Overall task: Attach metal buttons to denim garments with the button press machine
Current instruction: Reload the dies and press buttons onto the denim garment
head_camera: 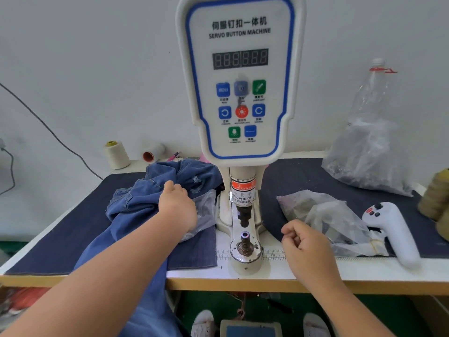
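The white servo button machine (239, 76) stands at the middle of the table. Its upper punch (243, 218) hangs above the lower die (245, 237), which carries a small metal piece on top. A crumpled blue denim garment (136, 203) lies left of the machine and drapes over the table's front edge. My left hand (177, 205) reaches onto it with fingers curled into the folds, beside a clear plastic bag (205, 212). My right hand (302, 242) hovers just right of the die, fingers curled and thumb against forefinger, with nothing visible between them.
A dark cloth mat (73, 239) covers the table. Clear bags of small parts (328, 215) and a white handheld controller (393, 229) lie right of the machine; a bigger bag (369, 156) and bottle stand behind. Thread cones (116, 154) sit at the back left. A foot pedal (250, 328) is below.
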Action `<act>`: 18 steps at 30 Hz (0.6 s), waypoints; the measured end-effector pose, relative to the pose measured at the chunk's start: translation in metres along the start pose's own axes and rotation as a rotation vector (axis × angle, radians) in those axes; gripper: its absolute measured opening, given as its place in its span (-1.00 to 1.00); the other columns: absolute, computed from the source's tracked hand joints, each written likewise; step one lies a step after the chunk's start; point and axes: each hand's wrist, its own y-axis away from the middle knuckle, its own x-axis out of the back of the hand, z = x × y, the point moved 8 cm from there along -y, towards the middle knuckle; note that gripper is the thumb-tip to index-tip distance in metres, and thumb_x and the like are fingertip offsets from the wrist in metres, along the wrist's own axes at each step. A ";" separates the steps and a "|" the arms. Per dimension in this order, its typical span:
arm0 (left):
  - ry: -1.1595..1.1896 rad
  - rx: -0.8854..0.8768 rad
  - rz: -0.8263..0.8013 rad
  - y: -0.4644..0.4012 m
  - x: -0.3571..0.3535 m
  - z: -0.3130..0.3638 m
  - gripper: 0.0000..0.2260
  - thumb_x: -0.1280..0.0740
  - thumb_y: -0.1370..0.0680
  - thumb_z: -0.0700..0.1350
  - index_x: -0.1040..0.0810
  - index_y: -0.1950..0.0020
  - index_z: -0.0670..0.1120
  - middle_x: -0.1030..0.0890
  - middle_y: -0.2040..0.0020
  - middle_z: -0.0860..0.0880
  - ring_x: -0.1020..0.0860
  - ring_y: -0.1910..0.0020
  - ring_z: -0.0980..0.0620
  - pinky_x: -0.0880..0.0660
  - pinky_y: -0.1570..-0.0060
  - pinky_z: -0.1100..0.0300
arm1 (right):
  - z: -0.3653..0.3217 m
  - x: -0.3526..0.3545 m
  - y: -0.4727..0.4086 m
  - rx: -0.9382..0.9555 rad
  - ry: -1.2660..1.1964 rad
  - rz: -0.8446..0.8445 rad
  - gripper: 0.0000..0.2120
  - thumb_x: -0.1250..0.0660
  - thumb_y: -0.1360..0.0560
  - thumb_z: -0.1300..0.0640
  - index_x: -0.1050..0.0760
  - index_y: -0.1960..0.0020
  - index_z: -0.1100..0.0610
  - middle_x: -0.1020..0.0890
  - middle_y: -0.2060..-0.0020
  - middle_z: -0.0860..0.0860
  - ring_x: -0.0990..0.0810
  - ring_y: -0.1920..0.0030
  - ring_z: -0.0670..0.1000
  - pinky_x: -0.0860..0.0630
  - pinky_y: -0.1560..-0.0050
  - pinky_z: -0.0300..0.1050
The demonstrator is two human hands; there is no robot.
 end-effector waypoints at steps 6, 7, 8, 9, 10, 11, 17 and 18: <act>0.114 0.025 0.096 0.001 -0.003 -0.004 -0.75 -0.17 -0.59 0.00 -0.55 -0.19 0.05 -0.54 -0.15 -0.01 -0.42 -0.15 -0.05 -0.21 -0.23 -0.01 | 0.000 0.000 0.000 0.000 -0.010 -0.006 -0.81 -0.31 -0.55 0.19 -0.49 0.08 -0.11 -0.53 0.30 -0.22 -0.53 0.26 -0.19 -0.33 0.30 -0.44; 0.129 0.027 0.117 0.002 -0.004 -0.005 -0.76 -0.17 -0.58 -0.02 -0.55 -0.18 0.04 -0.54 -0.15 -0.01 -0.42 -0.16 -0.06 -0.21 -0.24 -0.02 | 0.000 0.000 0.000 0.001 -0.008 -0.007 -0.82 -0.31 -0.56 0.19 -0.50 0.08 -0.10 -0.53 0.30 -0.22 -0.53 0.26 -0.19 -0.33 0.29 -0.43; 0.135 0.025 0.136 0.003 -0.005 -0.005 -0.76 -0.18 -0.58 -0.03 -0.55 -0.18 0.03 -0.54 -0.15 -0.02 -0.42 -0.16 -0.06 -0.21 -0.24 -0.03 | 0.000 0.000 0.000 0.003 -0.007 -0.006 -0.83 -0.31 -0.56 0.19 -0.50 0.07 -0.09 -0.53 0.30 -0.21 -0.53 0.26 -0.18 -0.33 0.29 -0.43; 0.137 0.021 0.154 0.004 -0.005 -0.005 -0.76 -0.18 -0.58 -0.04 -0.55 -0.18 0.03 -0.53 -0.15 -0.02 -0.42 -0.16 -0.07 -0.21 -0.25 -0.04 | 0.000 0.000 0.000 0.004 -0.005 -0.003 -0.84 -0.31 -0.56 0.20 -0.51 0.07 -0.08 -0.53 0.30 -0.21 -0.53 0.26 -0.18 -0.33 0.29 -0.43; 0.140 0.016 0.172 0.005 -0.006 -0.005 -0.76 -0.19 -0.57 -0.04 -0.56 -0.18 0.03 -0.52 -0.15 -0.02 -0.41 -0.16 -0.07 -0.21 -0.25 -0.04 | 0.000 0.001 0.000 0.004 -0.005 0.000 -0.84 -0.31 -0.55 0.20 -0.53 0.06 -0.06 -0.53 0.30 -0.21 -0.53 0.27 -0.18 -0.33 0.30 -0.43; 0.147 0.011 0.189 0.006 -0.007 -0.004 -0.76 -0.19 -0.57 -0.05 -0.56 -0.18 0.03 -0.51 -0.14 -0.02 -0.41 -0.16 -0.07 -0.20 -0.25 -0.04 | 0.000 0.001 0.001 0.004 -0.006 0.002 -0.85 -0.31 -0.55 0.20 -0.54 0.06 -0.05 -0.53 0.30 -0.21 -0.53 0.27 -0.18 -0.33 0.30 -0.43; 0.194 -0.007 0.263 0.012 -0.009 -0.002 -0.77 -0.19 -0.56 -0.10 -0.57 -0.13 0.03 -0.47 -0.08 0.00 -0.39 -0.12 -0.06 -0.20 -0.19 0.00 | 0.000 0.000 0.001 0.003 -0.011 0.009 -0.83 -0.32 -0.55 0.21 -0.51 0.07 -0.07 -0.54 0.28 -0.21 -0.54 0.26 -0.18 -0.34 0.29 -0.43; 0.202 -0.009 0.263 0.012 -0.010 -0.002 -0.77 -0.19 -0.56 -0.10 -0.57 -0.14 0.03 -0.47 -0.08 0.00 -0.39 -0.12 -0.06 -0.20 -0.18 0.00 | 0.000 0.001 0.001 0.004 -0.012 0.012 -0.82 -0.32 -0.55 0.21 -0.51 0.08 -0.07 -0.54 0.29 -0.21 -0.53 0.26 -0.18 -0.34 0.29 -0.43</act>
